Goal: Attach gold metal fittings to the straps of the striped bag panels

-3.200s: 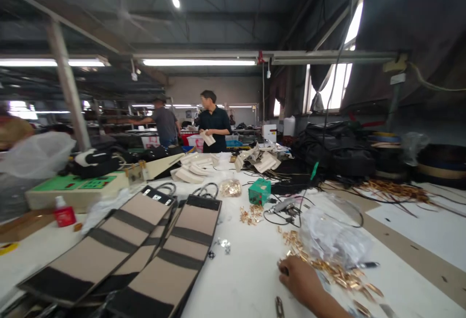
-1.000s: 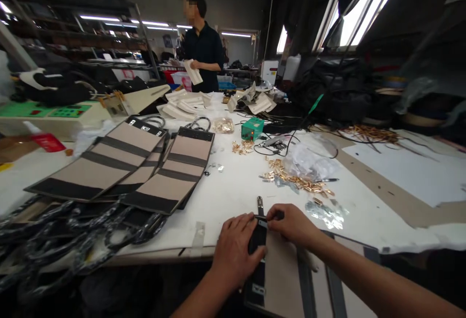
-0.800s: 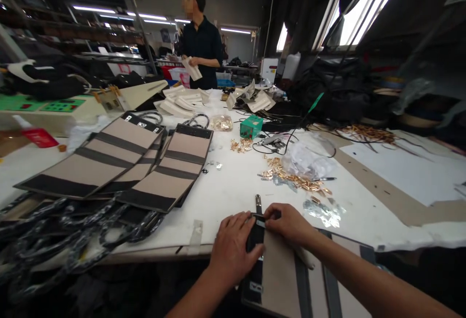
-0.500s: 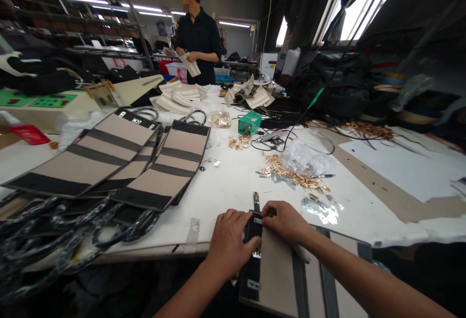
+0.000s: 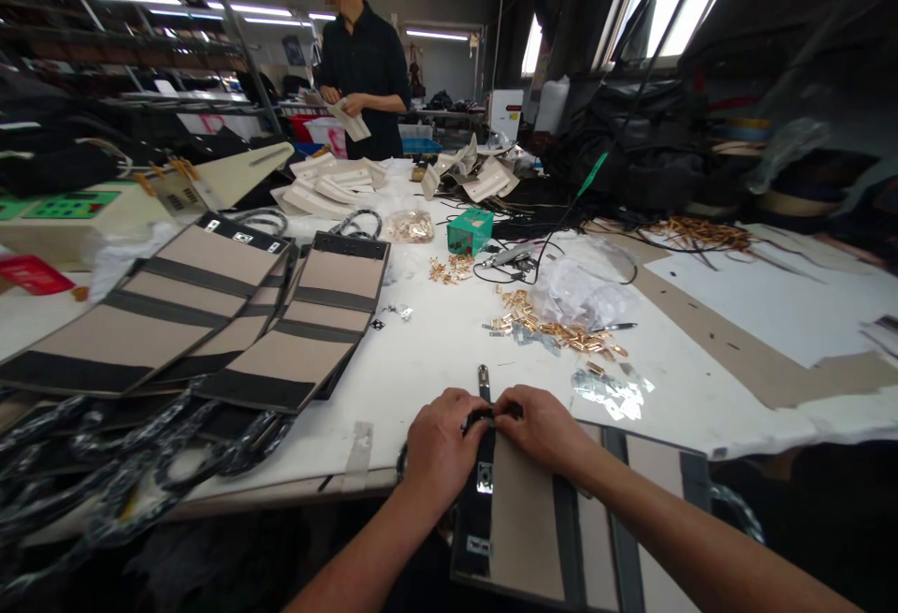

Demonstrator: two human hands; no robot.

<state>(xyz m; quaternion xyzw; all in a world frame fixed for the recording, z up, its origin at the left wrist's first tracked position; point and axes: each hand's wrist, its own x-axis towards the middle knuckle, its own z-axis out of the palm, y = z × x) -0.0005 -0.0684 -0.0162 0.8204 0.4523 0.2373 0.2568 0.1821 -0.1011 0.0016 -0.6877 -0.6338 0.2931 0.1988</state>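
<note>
Fluorescent tubes [image 5: 249, 10] are glowing at the back of a dim workshop, and a white table [image 5: 435, 351] is running toward them with a green box [image 5: 470, 232] standing on it. Beyond the box and to its left, a person [image 5: 365, 56] in a dark shirt is holding a pale piece [image 5: 352, 121]. Left of the box and nearer, striped panels [image 5: 193, 262] are lying overlapped. Right of the box and nearer, gold-coloured pieces [image 5: 593, 342] are spilling beside a clear plastic bag [image 5: 575, 295].

Well in front of the box, a beige panel [image 5: 526, 524] is overlapping the table's near edge. The left hand [image 5: 445, 440] and right hand [image 5: 537, 426] are both pinching the far end of its black strip [image 5: 478, 510], fingertips almost meeting; anything small between them is staying hidden.
</note>
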